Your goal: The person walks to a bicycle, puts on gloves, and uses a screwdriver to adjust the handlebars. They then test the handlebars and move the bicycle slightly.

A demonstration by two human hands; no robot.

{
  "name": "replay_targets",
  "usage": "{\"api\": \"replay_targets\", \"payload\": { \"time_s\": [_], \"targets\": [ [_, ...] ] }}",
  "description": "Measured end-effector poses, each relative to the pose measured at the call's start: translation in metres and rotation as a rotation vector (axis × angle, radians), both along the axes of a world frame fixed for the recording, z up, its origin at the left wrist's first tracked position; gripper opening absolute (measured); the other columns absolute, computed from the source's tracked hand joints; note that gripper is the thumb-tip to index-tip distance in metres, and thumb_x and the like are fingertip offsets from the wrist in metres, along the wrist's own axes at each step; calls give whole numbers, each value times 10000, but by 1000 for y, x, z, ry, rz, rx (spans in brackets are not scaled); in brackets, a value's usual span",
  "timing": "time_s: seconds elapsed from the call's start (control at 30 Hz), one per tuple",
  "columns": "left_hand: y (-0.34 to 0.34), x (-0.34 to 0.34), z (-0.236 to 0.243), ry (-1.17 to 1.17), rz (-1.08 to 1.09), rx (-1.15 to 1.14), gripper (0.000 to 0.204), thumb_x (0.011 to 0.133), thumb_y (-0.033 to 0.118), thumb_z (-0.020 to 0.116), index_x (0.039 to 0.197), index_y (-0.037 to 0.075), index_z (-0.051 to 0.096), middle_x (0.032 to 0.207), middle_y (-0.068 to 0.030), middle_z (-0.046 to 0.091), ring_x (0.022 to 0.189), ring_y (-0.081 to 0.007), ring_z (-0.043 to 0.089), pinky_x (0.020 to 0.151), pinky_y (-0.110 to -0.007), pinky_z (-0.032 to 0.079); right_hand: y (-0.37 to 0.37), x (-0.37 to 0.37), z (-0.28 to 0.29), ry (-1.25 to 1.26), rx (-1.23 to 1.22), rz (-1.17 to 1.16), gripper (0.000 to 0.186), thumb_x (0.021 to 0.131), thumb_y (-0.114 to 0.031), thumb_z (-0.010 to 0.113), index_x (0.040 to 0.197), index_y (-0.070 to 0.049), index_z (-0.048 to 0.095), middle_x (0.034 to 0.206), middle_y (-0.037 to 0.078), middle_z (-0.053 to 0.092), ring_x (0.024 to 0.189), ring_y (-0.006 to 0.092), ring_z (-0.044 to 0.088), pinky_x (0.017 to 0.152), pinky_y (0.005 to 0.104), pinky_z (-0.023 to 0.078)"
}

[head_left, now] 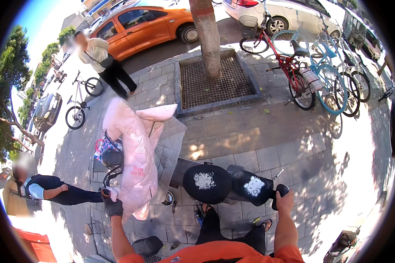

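Observation:
An electric scooter stands across in front of me, its front on the left draped with a pink quilted wind cover (138, 166). My left hand (113, 206), in a dark grey glove, is closed around the handlebar grip beside the cover. A round black mirror (113, 158) rises past the cover's edge. At the scooter's rear my right hand (285, 200), bare, is closed on a black rounded pad (282, 190); its exact kind is unclear. Between them lie the black front seat (206, 183) and the black rear seat (251, 185), which bears a white cat-face print.
A tree (208, 41) grows from a grated, curbed pit ahead. Parked bicycles (300, 83) stand at right. One person (103, 61) stands far left, another (52, 188) near left. Tools (256, 220) and a black bin-like container (148, 245) lie near my feet. An orange car (140, 33) is parked behind.

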State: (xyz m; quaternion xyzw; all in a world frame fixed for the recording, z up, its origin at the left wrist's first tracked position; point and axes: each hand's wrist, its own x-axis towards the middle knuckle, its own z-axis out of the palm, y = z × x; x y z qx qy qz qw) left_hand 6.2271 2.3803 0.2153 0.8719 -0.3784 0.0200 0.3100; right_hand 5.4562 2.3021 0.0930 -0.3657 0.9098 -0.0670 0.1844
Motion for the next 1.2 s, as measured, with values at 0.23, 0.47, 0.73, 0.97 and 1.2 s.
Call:
{"api": "replay_targets", "payload": {
  "time_s": [0.23, 0.47, 0.73, 0.97, 1.2],
  "targets": [
    [-13, -98, 5, 133, -62, -39, 827, 672, -21, 571, 1480, 68, 423, 1362, -146, 565, 1298, -291, 540, 1129, -362, 398, 38, -115, 27, 13, -70, -14, 676, 809, -436, 769, 1266, -34, 476, 1238, 210, 596, 1093, 430, 638, 896, 521, 519],
    [-25, -293, 21, 72, 3, 18, 750, 661, 36, 594, 1404, 81, 499, 1294, -187, 610, 1252, -356, 571, 1082, -397, 435, 96, -241, 19, -10, -80, -97, 699, 812, -436, 765, 1297, -31, 465, 1250, 222, 597, 1060, 444, 654, 879, 523, 534],
    [-45, -428, -40, 258, 90, -95, 656, 705, 111, 649, 1354, 66, 566, 1255, -182, 634, 1178, -377, 612, 1013, -435, 477, 169, -374, 22, -98, -109, -249, 640, 825, -387, 775, 1248, -10, 477, 1208, 242, 630, 1058, 433, 661, 901, 503, 531],
    [-74, -598, -9, 735, 119, -1, 629, 739, 171, 675, 1351, 68, 571, 1244, -166, 639, 1142, -366, 622, 973, -460, 485, 194, -479, 28, -104, -59, -331, 550, 849, -420, 751, 1195, -76, 497, 1134, 187, 653, 1036, 390, 677, 862, 501, 544],
    [-72, -711, 5, 781, 82, 174, 609, 773, 231, 701, 1348, 70, 576, 1232, -151, 645, 1105, -354, 632, 933, -486, 494, 275, -553, 7, 19, -55, -435, 566, 852, -464, 730, 1211, -87, 509, 1120, 184, 663, 1016, 375, 687, 849, 492, 545]
  ]
}}
